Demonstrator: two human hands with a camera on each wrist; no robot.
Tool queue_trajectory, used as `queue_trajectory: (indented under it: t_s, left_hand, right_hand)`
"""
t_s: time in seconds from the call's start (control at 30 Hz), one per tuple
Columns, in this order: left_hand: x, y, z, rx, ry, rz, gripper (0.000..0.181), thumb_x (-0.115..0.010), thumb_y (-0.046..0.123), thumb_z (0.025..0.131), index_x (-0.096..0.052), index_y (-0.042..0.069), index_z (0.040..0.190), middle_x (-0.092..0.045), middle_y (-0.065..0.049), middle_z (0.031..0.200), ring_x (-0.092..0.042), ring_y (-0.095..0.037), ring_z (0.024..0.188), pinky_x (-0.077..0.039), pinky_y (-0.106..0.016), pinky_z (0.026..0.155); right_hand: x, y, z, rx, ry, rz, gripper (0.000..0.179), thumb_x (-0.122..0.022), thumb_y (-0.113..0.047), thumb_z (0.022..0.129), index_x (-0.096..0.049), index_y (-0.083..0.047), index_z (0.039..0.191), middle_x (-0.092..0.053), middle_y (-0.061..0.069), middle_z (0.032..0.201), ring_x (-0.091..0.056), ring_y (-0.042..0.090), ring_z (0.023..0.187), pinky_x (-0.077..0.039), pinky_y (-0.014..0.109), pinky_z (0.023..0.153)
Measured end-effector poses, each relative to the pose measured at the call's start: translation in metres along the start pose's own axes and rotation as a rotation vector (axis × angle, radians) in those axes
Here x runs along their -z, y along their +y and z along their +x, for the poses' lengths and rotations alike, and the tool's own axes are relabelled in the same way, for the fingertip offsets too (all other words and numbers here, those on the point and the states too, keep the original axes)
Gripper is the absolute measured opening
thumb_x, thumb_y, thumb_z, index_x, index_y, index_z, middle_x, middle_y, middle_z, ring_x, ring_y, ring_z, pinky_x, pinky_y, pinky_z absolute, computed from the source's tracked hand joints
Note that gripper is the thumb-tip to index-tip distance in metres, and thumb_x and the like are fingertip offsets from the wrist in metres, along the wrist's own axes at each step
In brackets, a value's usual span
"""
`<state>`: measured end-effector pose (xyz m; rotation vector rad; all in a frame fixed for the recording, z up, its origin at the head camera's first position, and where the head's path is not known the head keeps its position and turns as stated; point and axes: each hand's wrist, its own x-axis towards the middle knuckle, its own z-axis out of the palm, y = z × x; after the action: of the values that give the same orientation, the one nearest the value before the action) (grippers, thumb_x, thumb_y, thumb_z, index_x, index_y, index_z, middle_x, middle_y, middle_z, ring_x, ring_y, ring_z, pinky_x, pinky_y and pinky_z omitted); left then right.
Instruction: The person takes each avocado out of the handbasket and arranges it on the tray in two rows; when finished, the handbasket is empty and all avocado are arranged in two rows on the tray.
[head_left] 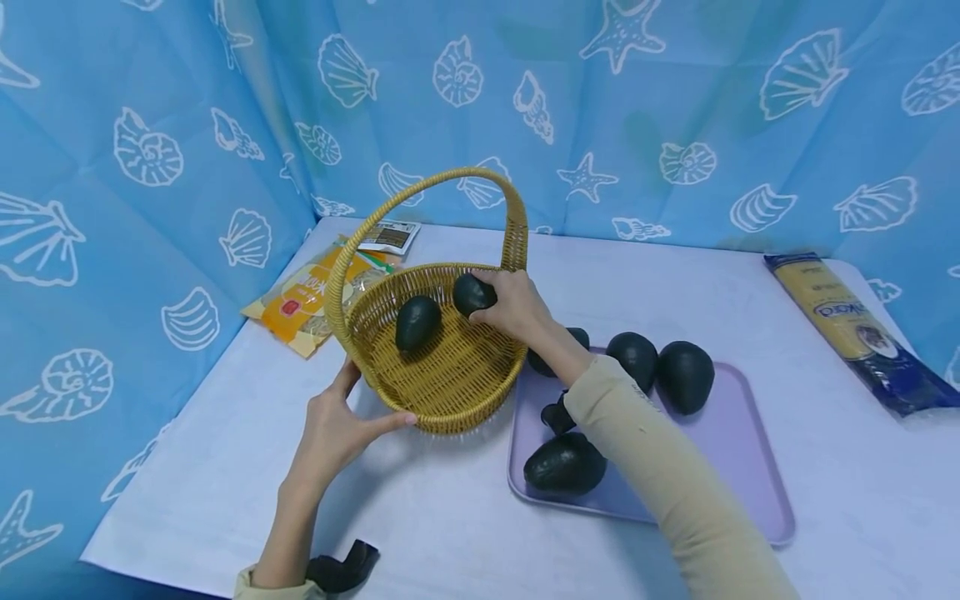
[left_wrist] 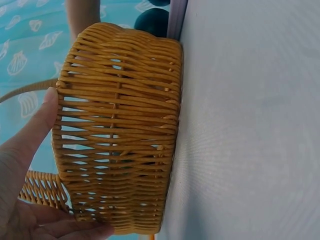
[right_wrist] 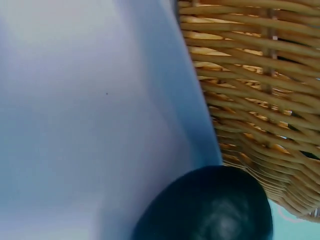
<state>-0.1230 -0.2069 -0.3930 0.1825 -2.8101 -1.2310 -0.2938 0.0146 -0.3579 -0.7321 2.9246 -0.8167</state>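
Note:
A yellow-brown wicker basket point(head_left: 450, 400) with a tall arched handle stands on the white table. My left hand point(head_left: 337, 429) grips its left front side, thumb on the rim and fingers round the outer wall; the left wrist view shows this thumb point(left_wrist: 37, 122) against the weave. Inside the basket, my right hand point(head_left: 513, 307) holds a dark avocado point(head_left: 472, 294) near the back right wall. Another avocado point(head_left: 417, 323) lies to its left in the basket. The right wrist view shows an avocado point(right_wrist: 215, 210) beside the basket wall point(right_wrist: 260, 85), but not the hand.
Right of the basket, a lilac tray point(head_left: 750, 467) bears several avocados, one at its front left point(head_left: 565, 464); my right forearm crosses above it. An orange-yellow food packet point(head_left: 296, 300) and a small sachet point(head_left: 390, 237) lie behind the basket's left side. A blue-and-yellow packet point(head_left: 855, 325) lies far right.

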Motion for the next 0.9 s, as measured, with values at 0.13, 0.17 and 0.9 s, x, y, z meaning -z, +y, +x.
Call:
queue_trajectory:
  t_s: [0.13, 0.17, 0.9]
  left_hand:
    - [0.000, 0.000, 0.000, -0.001, -0.004, -0.001, 0.115, -0.084, 0.050, 0.068, -0.018, 0.013, 0.155, -0.032, -0.015, 0.156, -0.029, -0.036, 0.144, -0.034, -0.059, 0.109]
    - [0.000, 0.000, 0.000, -0.003, -0.003, -0.003, 0.115, -0.084, 0.050, 0.067, -0.018, 0.013, 0.155, -0.032, -0.015, 0.156, -0.029, -0.036, 0.144, -0.034, -0.059, 0.109]
    - [0.001, 0.002, -0.002, -0.007, -0.007, 0.007, 0.116, -0.083, 0.051, 0.068, -0.016, 0.014, 0.155, -0.031, -0.016, 0.156, -0.029, -0.038, 0.143, -0.035, -0.060, 0.108]
  right_hand:
    - [0.007, -0.003, -0.003, 0.008, 0.014, 0.020, 0.071, -0.078, -0.026, 0.081, -0.047, -0.014, 0.143, -0.057, 0.017, 0.135, -0.060, 0.033, 0.115, -0.053, 0.043, 0.094]
    - [0.009, -0.004, -0.004, 0.011, 0.016, 0.020, 0.071, -0.078, -0.027, 0.081, -0.047, -0.014, 0.143, -0.057, 0.017, 0.136, -0.059, 0.033, 0.116, -0.053, 0.043, 0.095]
    - [0.055, -0.014, -0.039, 0.072, 0.096, 0.065, 0.068, -0.078, -0.026, 0.081, -0.049, -0.015, 0.142, -0.055, 0.016, 0.139, -0.054, 0.035, 0.124, -0.047, 0.047, 0.102]
